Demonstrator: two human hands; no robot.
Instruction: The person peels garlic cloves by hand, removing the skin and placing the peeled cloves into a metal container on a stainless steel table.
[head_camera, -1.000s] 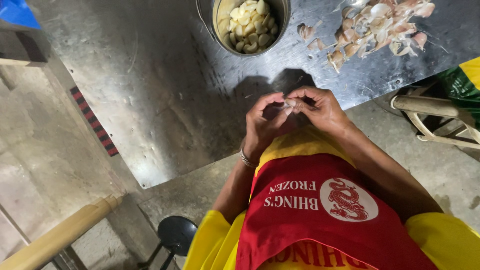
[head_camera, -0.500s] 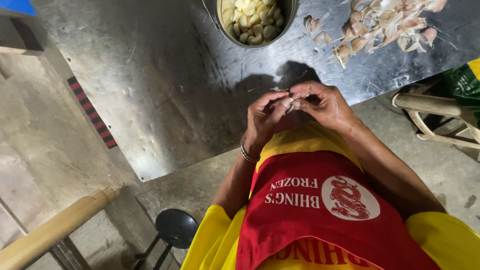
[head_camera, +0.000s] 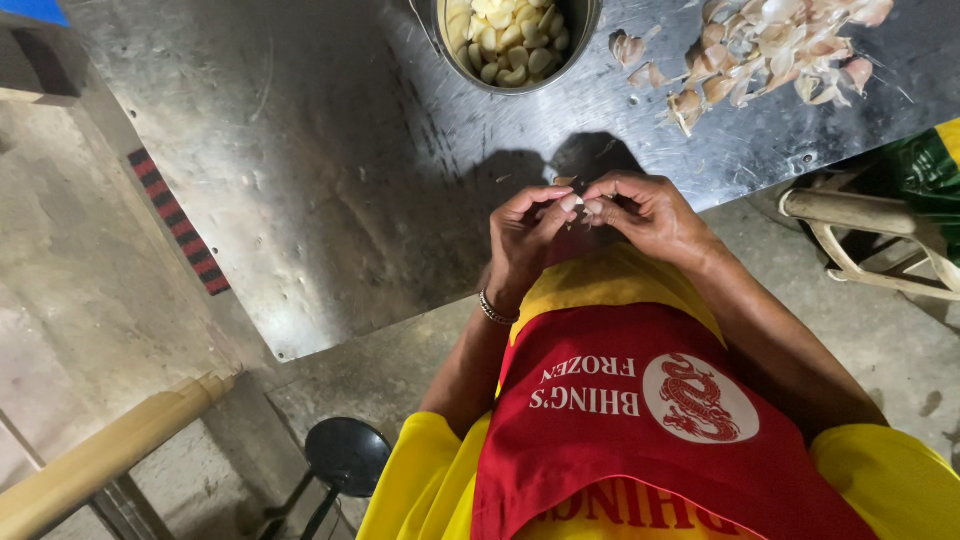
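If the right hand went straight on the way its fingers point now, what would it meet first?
The right hand points toward the left hand. It would first meet the garlic clove pinched between both hands, then the left hand's fingertips, which are almost touching already.

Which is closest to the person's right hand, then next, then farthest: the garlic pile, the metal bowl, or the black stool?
1. Pile of unpeeled garlic cloves, just beyond the right hand.
2. Round metal bowl of peeled garlic, further left.
3. Round black stool, on the floor below the table.
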